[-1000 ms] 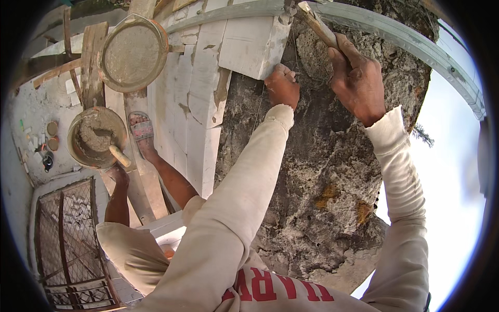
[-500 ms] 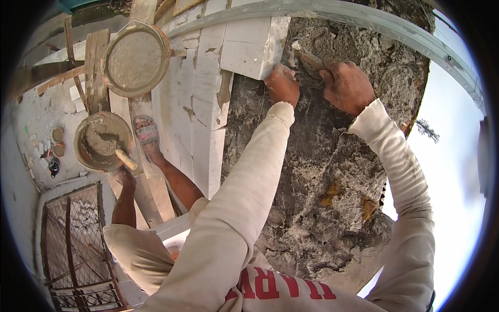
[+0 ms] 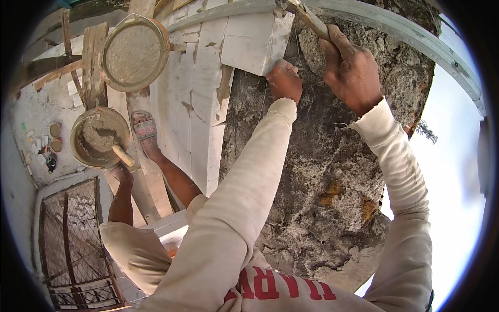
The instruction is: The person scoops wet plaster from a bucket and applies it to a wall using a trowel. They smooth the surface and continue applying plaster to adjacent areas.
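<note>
My right hand is closed round the wooden handle of a hammer. The hammer's head is up beside the top end of a white block, near a metal rail. My left hand is closed, its knuckles at the lower corner of that block. What its fingers pinch is hidden; a thin line runs down near them. Below both hands lies a rough, dark, mortar-stained wall surface.
A curved metal rail crosses above. To the left, a bucket of grey mortar and a second bucket with a wooden-handled tool stand on planks. My feet are on the planks beside white blockwork. Open sky shows right.
My right hand has moved up with the hammer, lifting its head from beside the block's right side to its top end. My left hand stays by the block's corner.
</note>
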`<action>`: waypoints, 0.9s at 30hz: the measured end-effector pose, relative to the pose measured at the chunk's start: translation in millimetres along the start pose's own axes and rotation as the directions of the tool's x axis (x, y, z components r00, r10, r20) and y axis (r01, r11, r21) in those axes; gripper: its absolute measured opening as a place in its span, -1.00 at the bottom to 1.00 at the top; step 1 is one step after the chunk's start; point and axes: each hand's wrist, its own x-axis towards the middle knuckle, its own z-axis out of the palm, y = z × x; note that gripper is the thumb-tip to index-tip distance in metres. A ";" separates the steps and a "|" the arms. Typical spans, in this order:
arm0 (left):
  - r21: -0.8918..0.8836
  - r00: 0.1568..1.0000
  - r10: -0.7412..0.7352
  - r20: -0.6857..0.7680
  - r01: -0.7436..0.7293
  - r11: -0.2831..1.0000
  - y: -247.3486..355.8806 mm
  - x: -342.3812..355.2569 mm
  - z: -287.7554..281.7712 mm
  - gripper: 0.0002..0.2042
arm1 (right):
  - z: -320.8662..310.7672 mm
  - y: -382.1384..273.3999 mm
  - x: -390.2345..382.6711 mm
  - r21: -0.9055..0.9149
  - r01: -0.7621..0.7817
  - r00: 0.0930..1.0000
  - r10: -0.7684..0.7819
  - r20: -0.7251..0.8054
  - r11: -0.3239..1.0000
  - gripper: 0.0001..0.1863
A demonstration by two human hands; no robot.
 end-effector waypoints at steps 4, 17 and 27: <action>0.009 0.996 -0.001 0.088 0.000 1.000 2.9 -7.6 2.6 -0.91 | 7.6 30.6 2.6 -0.236 0.147 0.910 -0.038 0.412 0.960 -0.69; 0.033 1.000 0.008 0.025 -0.009 0.999 -7.0 7.2 5.0 -0.93 | 8.6 15.8 -1.3 -0.257 0.050 0.911 0.061 0.408 0.965 -0.49; 0.022 0.998 -0.035 0.057 0.034 0.999 -11.8 11.0 9.2 -0.92 | 10.3 16.1 -28.3 -0.284 -0.053 0.908 0.164 0.385 0.957 -0.58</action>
